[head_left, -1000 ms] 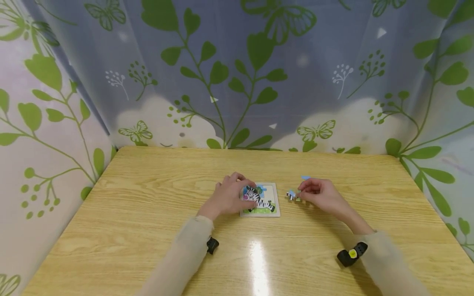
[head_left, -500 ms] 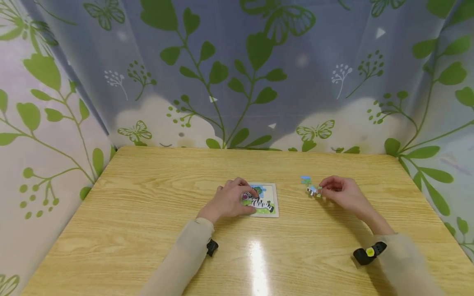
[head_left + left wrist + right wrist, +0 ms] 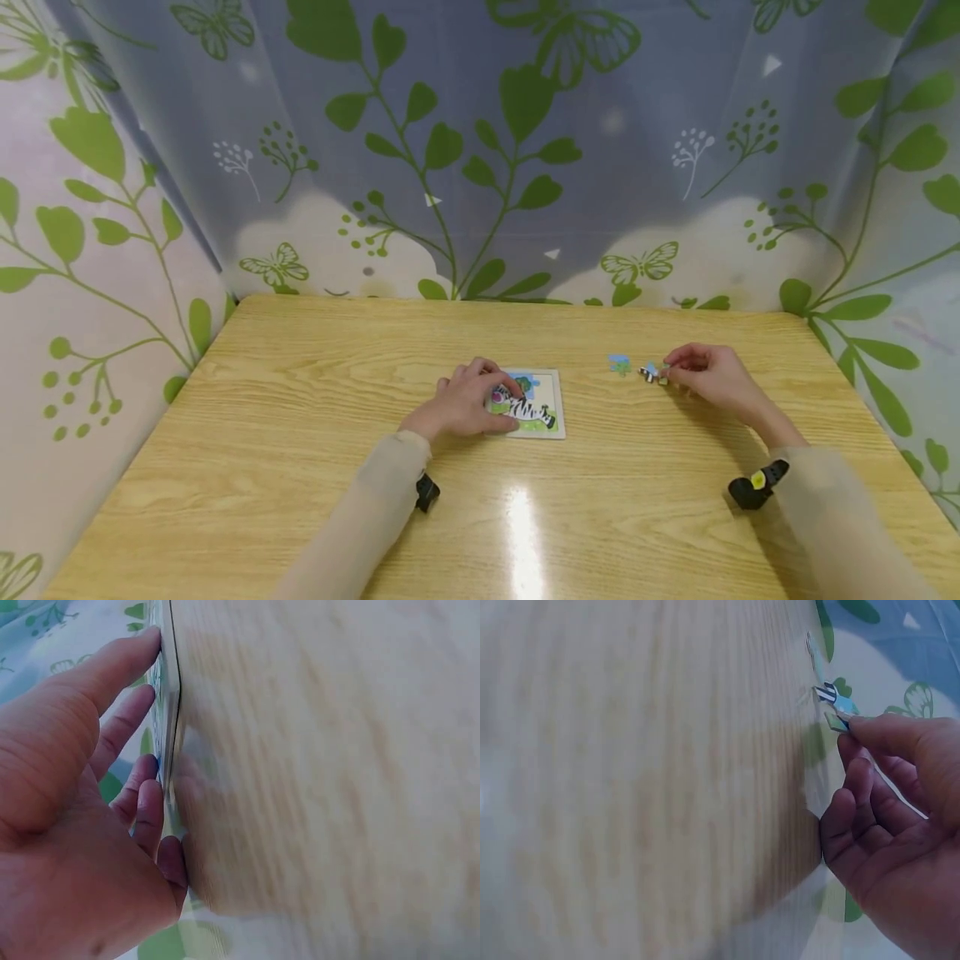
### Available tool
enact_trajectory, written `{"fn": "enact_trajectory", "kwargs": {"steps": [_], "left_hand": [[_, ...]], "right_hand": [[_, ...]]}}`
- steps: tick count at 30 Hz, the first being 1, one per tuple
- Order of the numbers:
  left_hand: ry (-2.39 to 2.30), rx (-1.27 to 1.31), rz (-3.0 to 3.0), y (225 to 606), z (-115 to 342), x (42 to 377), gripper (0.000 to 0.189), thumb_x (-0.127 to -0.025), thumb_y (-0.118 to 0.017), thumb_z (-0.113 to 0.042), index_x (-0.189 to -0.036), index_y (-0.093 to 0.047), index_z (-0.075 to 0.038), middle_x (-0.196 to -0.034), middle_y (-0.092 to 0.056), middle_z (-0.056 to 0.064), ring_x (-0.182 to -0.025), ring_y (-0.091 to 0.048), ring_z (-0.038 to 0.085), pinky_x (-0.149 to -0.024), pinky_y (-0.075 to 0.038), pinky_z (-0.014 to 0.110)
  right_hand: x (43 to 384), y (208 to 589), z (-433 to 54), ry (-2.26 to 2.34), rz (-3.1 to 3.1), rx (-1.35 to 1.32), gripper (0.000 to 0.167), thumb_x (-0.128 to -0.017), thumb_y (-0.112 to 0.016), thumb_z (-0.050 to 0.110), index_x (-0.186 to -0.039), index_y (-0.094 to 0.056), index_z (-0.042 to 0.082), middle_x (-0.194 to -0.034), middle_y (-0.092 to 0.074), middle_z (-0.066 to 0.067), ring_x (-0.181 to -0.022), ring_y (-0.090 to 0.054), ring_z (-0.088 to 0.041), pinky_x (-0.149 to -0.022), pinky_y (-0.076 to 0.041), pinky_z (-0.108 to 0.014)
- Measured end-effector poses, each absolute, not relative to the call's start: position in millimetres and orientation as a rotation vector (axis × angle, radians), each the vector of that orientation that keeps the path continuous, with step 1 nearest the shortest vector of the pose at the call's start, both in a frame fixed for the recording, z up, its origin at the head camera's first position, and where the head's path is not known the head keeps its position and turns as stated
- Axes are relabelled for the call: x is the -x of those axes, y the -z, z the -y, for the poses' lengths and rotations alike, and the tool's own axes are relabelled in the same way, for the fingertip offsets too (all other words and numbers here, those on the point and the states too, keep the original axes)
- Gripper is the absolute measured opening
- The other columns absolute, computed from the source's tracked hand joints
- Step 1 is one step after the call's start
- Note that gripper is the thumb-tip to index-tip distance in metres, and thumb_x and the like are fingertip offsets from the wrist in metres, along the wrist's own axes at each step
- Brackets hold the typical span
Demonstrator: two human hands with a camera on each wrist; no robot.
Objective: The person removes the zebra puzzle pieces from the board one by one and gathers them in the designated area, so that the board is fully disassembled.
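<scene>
At the far left, a pale printed curtain (image 3: 97, 275) with green leaves runs down past the side of the wooden table (image 3: 300, 367). A light sleeve (image 3: 360, 517) reaches in from the near edge, with a black device (image 3: 427, 493) at its wrist. The left hand (image 3: 457, 408) rests on the zebra puzzle (image 3: 546, 392), its grip loose and spread, thumb and fingertips touching the framed board rather than closing round it. That hand covers the left part of the picture, so the zebra's head is only partly visible; the upper right of the board shows bare cream backing (the striped body and green ground are in place below it). A bright reflection (image 3: 525, 542) lies on the table nearer the person.

Just right of the puzzle, apart from it, a blue and green loose piece (image 3: 619, 362) lies on the table, between the board and the right hand (image 3: 716, 383). The right grip pinches a striped piece (image 3: 648, 372) with blue and green patches by its right end between thumb and finger, the other fingers curled beneath; from the right wrist this piece looks tilted. Farther right come a black strapped device (image 3: 753, 487) with a yellow mark and a second light sleeve (image 3: 847, 508). A blue-grey backdrop (image 3: 465, 225) with butterflies stands behind the table.
</scene>
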State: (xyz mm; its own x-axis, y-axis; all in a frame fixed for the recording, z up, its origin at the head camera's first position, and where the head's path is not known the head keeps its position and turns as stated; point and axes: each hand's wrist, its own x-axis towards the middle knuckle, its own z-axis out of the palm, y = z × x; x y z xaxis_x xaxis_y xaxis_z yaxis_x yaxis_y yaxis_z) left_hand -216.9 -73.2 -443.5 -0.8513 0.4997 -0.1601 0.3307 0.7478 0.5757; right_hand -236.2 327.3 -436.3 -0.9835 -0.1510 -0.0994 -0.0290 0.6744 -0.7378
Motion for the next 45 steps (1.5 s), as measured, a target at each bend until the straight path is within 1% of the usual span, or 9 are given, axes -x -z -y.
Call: {"fn": "enact_trajectory", "kwargs": {"steps": [6, 11, 17, 24, 28, 32, 35, 41, 45], "left_hand": [[-0.800, -0.657, -2.626, 443.0, 74.5, 218.8, 0.039, -0.090, -0.076, -0.045, -0.127, -0.064, -0.036, -0.148, -0.042, 0.003, -0.125, -0.040, 0.029, -0.095, -0.028, 0.047], [-0.803, -0.649, -2.632, 442.8, 73.6, 218.9, 0.042, -0.090, -0.076, -0.045, -0.129, -0.063, -0.036, -0.149, -0.042, 0.004, -0.126, -0.040, 0.029, -0.095, -0.027, 0.047], [-0.809, -0.643, -2.630, 442.0, 72.7, 218.5, 0.042, -0.090, -0.077, -0.044, -0.129, -0.063, -0.035, -0.149, -0.042, 0.004, -0.127, -0.039, 0.030, -0.095, -0.027, 0.047], [-0.804, -0.635, -2.631, 442.5, 72.4, 218.5, 0.043, -0.089, -0.077, -0.044, -0.129, -0.063, -0.036, -0.149, -0.042, 0.004, -0.127, -0.039, 0.030, -0.097, -0.027, 0.048], [-0.808, -0.634, -2.629, 442.7, 72.2, 218.0, 0.042, -0.089, -0.077, -0.044, -0.128, -0.063, -0.037, -0.148, -0.042, 0.004, -0.126, -0.039, 0.030, -0.098, -0.027, 0.049], [-0.803, -0.626, -2.623, 442.6, 71.9, 216.8, 0.041, -0.089, -0.076, -0.044, -0.127, -0.063, -0.037, -0.148, -0.041, 0.003, -0.125, -0.039, 0.029, -0.098, -0.027, 0.049], [-0.801, -0.624, -2.617, 442.3, 71.4, 216.1, 0.041, -0.090, -0.076, -0.044, -0.128, -0.062, -0.037, -0.148, -0.041, 0.003, -0.126, -0.038, 0.030, -0.099, -0.027, 0.050], [-0.795, -0.623, -2.627, 442.1, 71.3, 216.2, 0.041, -0.089, -0.076, -0.044, -0.127, -0.062, -0.037, -0.149, -0.040, 0.003, -0.128, -0.039, 0.031, -0.099, -0.027, 0.051], [-0.792, -0.614, -2.638, 442.3, 71.3, 215.9, 0.041, -0.089, -0.076, -0.044, -0.127, -0.062, -0.036, -0.148, -0.041, 0.003, -0.125, -0.040, 0.030, -0.098, -0.028, 0.049]], "right_hand": [[246.3, 437.3, -329.2, 1.154, -2.737, 0.124, 0.031, -0.100, -0.066, 0.023, -0.119, -0.065, -0.002, -0.099, -0.071, -0.014, -0.072, -0.058, -0.010, -0.062, -0.050, -0.028], [252.4, 437.7, -330.5, 1.152, -2.728, 0.107, 0.034, -0.100, -0.066, 0.025, -0.121, -0.065, -0.002, -0.101, -0.072, -0.012, -0.072, -0.058, -0.008, -0.062, -0.051, -0.028], [256.1, 437.4, -331.6, 1.176, -2.690, 0.086, 0.034, -0.102, -0.064, 0.024, -0.124, -0.064, -0.002, -0.100, -0.071, -0.008, -0.074, -0.058, -0.010, -0.063, -0.052, -0.029], [256.3, 440.9, -329.3, 1.193, -2.758, 0.064, 0.039, -0.103, -0.060, 0.025, -0.130, -0.061, -0.002, -0.109, -0.069, -0.019, -0.075, -0.060, -0.008, -0.062, -0.054, -0.028], [251.7, 441.7, -326.1, 1.216, -2.801, 0.071, 0.038, -0.103, -0.061, 0.024, -0.129, -0.062, -0.003, -0.114, -0.068, -0.024, -0.077, -0.061, -0.006, -0.061, -0.054, -0.027], [243.0, 441.6, -321.5, 1.222, -2.841, 0.135, 0.036, -0.102, -0.063, 0.027, -0.126, -0.064, -0.001, -0.112, -0.069, -0.023, -0.080, -0.065, -0.008, -0.063, -0.054, -0.026], [234.5, 440.1, -314.2, 1.201, -2.865, 0.191, 0.035, -0.101, -0.064, 0.029, -0.123, -0.067, 0.002, -0.111, -0.071, -0.021, -0.084, -0.067, -0.012, -0.064, -0.054, -0.026], [218.5, 434.0, -292.4, 1.137, -2.858, 0.344, 0.030, -0.100, -0.067, 0.031, -0.119, -0.070, 0.008, -0.111, -0.073, -0.014, -0.094, -0.066, -0.021, -0.072, -0.054, -0.026], [211.1, 431.7, -277.9, 1.102, -2.821, 0.471, 0.026, -0.099, -0.068, 0.027, -0.117, -0.071, 0.008, -0.105, -0.073, -0.009, -0.091, -0.067, -0.020, -0.071, -0.054, -0.027]]}}
